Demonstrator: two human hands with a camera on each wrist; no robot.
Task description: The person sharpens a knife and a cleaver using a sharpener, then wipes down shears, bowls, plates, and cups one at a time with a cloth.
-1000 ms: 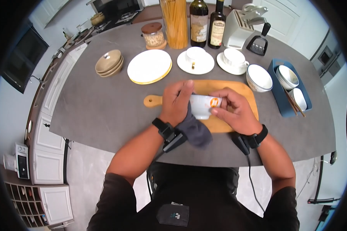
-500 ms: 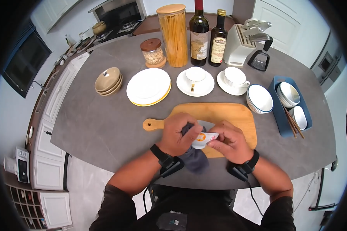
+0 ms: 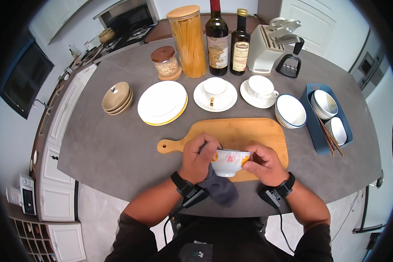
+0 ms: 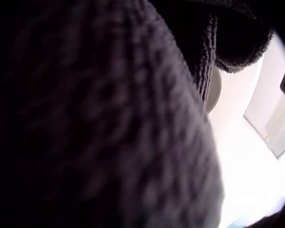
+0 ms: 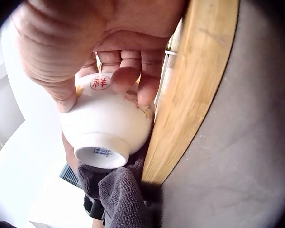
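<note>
A small white bowl (image 3: 229,163) with red and orange markings is held over the near part of the wooden cutting board (image 3: 244,131). My right hand (image 3: 266,165) pinches its right side, thumb outside near the rim. On the other side my left hand (image 3: 197,159) grips a dark grey cloth (image 3: 220,187) against the bowl, its loose end hanging below. The right wrist view shows the bowl's foot (image 5: 101,156) with a blue mark, and the cloth (image 5: 121,199) beside it. Ribbed cloth (image 4: 142,123) fills most of the left wrist view, hiding the left fingers.
Behind the board stand white plates (image 3: 163,102), two cups on saucers (image 3: 215,94) and a blue-rimmed bowl (image 3: 291,111). Brown bowls (image 3: 116,97) are stacked at left. A blue bin (image 3: 321,144) with bowls and chopsticks stands at right. Jars, bottles (image 3: 217,43) and a knife block (image 3: 263,52) line the back.
The bowl has turned in my hands: a red character now faces me where an orange mark was. Half a second ago it was tipped more. Both hands keep hold; the head view has shifted.
</note>
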